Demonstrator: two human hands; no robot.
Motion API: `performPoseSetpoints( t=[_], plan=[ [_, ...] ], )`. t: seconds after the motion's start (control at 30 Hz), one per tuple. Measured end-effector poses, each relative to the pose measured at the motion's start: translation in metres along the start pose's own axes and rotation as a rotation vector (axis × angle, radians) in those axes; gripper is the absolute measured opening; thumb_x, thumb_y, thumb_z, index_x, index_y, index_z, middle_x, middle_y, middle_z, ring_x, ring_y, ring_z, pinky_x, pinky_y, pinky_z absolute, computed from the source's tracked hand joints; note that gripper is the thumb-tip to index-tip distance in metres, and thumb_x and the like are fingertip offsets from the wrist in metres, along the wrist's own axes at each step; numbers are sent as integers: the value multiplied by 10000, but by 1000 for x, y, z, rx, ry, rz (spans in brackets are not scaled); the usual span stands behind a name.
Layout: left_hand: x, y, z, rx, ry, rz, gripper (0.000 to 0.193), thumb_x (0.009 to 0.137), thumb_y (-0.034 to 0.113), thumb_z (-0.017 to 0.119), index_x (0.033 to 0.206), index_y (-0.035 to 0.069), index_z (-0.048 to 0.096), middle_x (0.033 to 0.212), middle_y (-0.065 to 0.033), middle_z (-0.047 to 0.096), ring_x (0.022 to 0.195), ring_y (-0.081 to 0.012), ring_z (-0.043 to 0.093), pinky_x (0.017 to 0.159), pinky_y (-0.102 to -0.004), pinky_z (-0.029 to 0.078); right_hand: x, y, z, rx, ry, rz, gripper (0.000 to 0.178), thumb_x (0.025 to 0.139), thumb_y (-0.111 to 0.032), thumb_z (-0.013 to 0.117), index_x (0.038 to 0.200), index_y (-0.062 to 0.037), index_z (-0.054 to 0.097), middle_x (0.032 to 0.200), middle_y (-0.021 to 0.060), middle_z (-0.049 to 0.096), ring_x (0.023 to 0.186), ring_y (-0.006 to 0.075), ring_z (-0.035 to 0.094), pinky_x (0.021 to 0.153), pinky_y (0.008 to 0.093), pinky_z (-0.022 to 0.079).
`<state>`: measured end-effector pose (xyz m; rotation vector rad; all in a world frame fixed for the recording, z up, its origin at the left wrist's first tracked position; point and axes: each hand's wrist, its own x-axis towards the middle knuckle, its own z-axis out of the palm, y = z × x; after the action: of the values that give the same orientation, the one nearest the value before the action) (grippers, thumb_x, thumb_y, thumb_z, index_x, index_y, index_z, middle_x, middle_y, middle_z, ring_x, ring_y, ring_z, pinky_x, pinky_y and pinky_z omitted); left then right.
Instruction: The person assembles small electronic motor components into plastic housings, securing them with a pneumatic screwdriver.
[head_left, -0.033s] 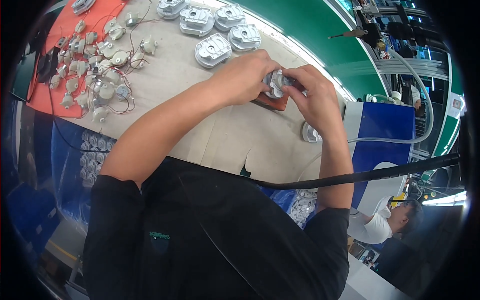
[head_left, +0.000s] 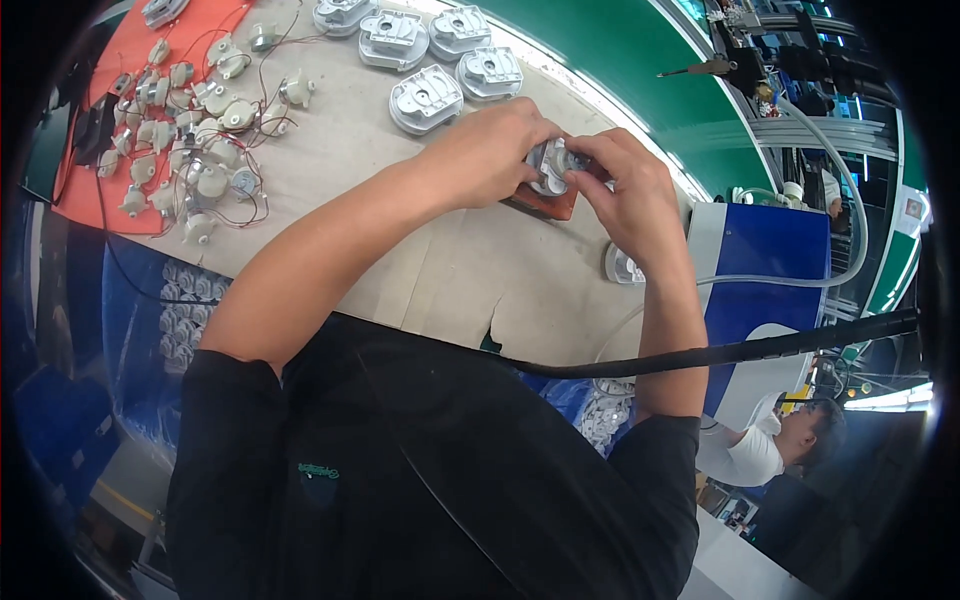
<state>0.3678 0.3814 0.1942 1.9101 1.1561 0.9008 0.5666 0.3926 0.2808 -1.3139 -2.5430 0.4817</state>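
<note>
A small white and grey plastic housing [head_left: 549,168] sits on a reddish-brown block [head_left: 552,205] at the far middle of the bench. My left hand [head_left: 503,150] grips its left side, with thumb and fingers curled round the edge. From the right, my right hand [head_left: 625,180] pinches a greyish round part on the housing between thumb and forefinger. My fingers partly cover that part, so its exact kind is hidden. Just left of and beyond my left hand stands a white round-based housing [head_left: 426,100], with several similar ones behind it.
Several cream motors with thin wires [head_left: 210,180] lie at the left, partly on an orange sheet [head_left: 120,205]. Another white round part [head_left: 622,265] rests beside my right forearm. A black cable sleeve [head_left: 720,353] crosses over that forearm. A person in white [head_left: 750,455] is at the right.
</note>
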Motion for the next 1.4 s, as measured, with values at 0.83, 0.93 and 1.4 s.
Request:
performPoseSetpoints(
  t=[0.83,0.93,1.4],
  plan=[
    [1,-3,0,44,-2,4,437,832,76,750,1264,89,681,1095,-118,640,991,-300,658,855,-403,534,16,-2,-15,-133,-178,-125,288,812,-29,768,1097,-28,722,980,110,685,849,290,690,737,383,537],
    [1,-4,-1,36,10,20,431,829,74,757,1254,91,689,1082,-116,642,966,-298,660,838,-395,536,18,-5,-15,-183,-197,-151,291,813,-30,765,1101,-31,720,959,112,678,837,292,689,730,390,537],
    [4,-7,-3,29,28,87,462,806,48,767,1258,84,681,1034,-125,634,944,-294,648,837,-389,532,7,-6,-16,-202,-82,-163,415,801,-70,781,1207,-82,698,1121,127,688,1024,352,658,878,416,539]
  ],
)
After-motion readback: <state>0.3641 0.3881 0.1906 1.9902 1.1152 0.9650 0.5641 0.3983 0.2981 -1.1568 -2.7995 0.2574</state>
